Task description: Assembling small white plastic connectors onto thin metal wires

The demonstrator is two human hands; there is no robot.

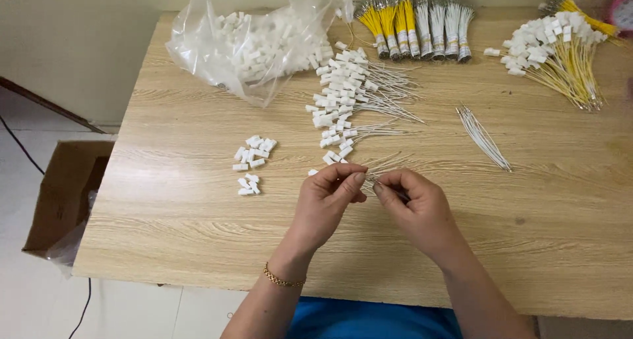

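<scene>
**Two hands meet over thin wire on a wood-grain table**

Where the pale wood-grain table (198, 220) nears its front edge, the left hand (326, 197) and right hand (412, 204) come together, fingertips pinched narrow on a small white connector and thin wire (367, 178) held between them just above the surface. Just beside the left hand lies a small loose cluster of white connectors (252, 160). Beyond the hands, a pile of white-wired connectors (346, 95) spreads toward a clear plastic bag (254, 42) full of white pieces at the far edge. Bundles of yellow and white wires (417, 28) lie along the back, a heap of yellow-wired connectors (557, 49) sits at the far right, and a loose bunch of white wires (483, 137) rests apart. Left of the table, an open cardboard box (66, 197) stands on the pale tiled floor (39, 312), against a plain wall (79, 42).
</scene>
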